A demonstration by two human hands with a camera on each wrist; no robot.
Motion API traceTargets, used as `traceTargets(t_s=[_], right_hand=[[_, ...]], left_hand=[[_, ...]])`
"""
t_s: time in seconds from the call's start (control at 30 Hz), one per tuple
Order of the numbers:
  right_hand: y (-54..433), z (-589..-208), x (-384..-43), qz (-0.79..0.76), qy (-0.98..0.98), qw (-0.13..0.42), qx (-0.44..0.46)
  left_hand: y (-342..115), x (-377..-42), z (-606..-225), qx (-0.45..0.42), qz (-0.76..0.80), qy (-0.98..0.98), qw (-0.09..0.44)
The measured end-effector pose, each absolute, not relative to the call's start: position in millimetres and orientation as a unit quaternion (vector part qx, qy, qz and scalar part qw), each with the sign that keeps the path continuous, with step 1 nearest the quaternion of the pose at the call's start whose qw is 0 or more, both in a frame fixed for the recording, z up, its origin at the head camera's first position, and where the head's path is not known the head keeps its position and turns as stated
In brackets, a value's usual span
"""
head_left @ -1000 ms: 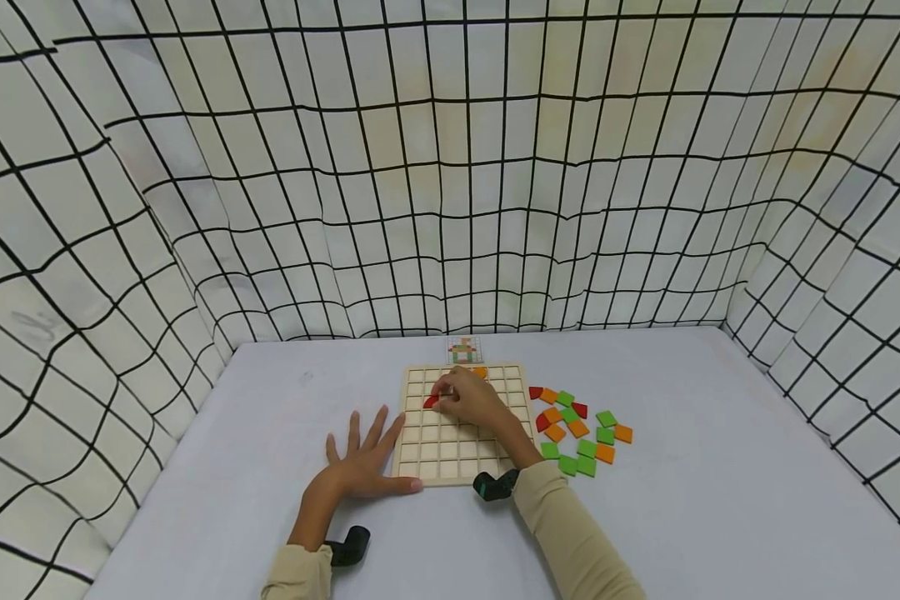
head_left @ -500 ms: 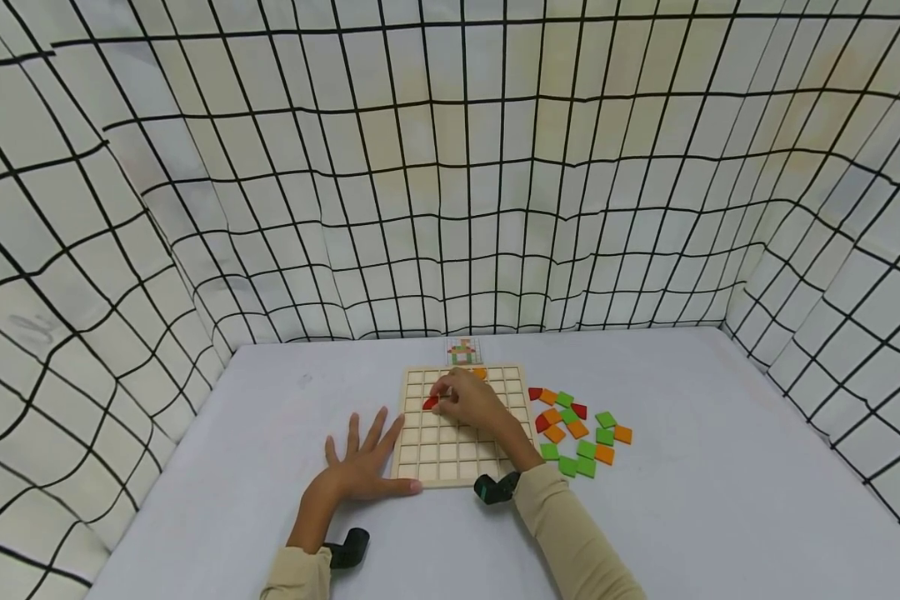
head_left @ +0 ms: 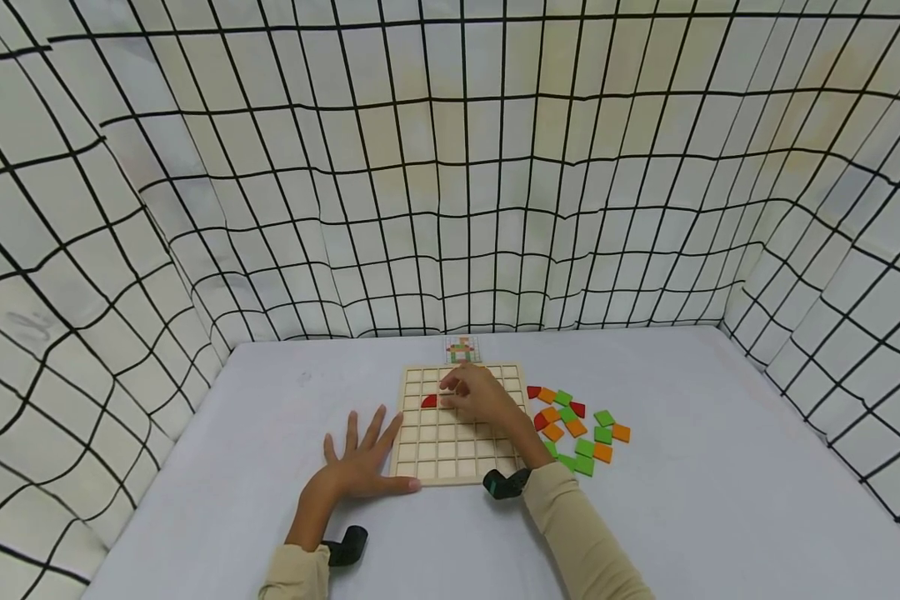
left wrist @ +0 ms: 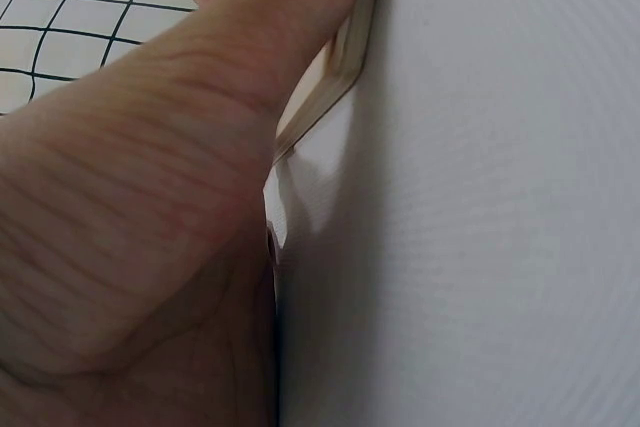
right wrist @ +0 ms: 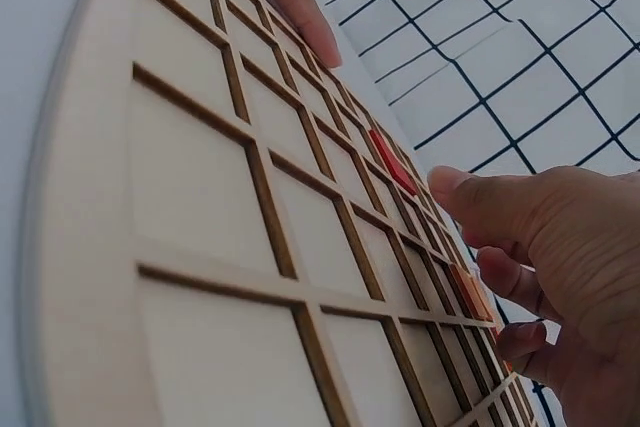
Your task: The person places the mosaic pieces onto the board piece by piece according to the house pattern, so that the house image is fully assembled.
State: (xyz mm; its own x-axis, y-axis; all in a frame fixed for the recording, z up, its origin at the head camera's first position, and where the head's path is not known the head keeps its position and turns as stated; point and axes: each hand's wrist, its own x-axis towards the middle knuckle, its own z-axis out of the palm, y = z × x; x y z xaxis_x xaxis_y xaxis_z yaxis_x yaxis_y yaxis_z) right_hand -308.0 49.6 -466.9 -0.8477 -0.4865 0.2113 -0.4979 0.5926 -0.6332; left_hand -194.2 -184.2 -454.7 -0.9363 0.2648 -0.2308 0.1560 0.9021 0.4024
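Observation:
A wooden grid board lies on the white table. A red quarter-round tile sits in a cell at its upper left. Just right of that tile, my right hand hovers over the board, fingers loosely bent. In the right wrist view, thumb and fingers are apart with nothing between them. Beyond the fingers there, orange tiles show in the board, partly hidden. My left hand rests flat with spread fingers, its thumb along the board's lower left corner; the board's edge shows under it in the left wrist view.
Right of the board lie loose tiles: green squares, orange squares and red quarter-rounds. A small printed pattern card lies behind the board. A white wall with black netting encloses the table.
My right hand has let go of the red quarter-round tile and moved slightly right, leaving it in its cell. The hand now covers the orange tile near the board's top. My left hand stays put.

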Motion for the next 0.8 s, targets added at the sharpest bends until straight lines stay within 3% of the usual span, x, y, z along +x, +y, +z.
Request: traceTargets(t_s=[0.8], right_hand=[[119.3,-460.3,-310.3,0.387,-0.886,0.063,0.247]], left_hand=[[-183.4,-197.1,-459.1,0.102,0.187,0.966,0.145]])
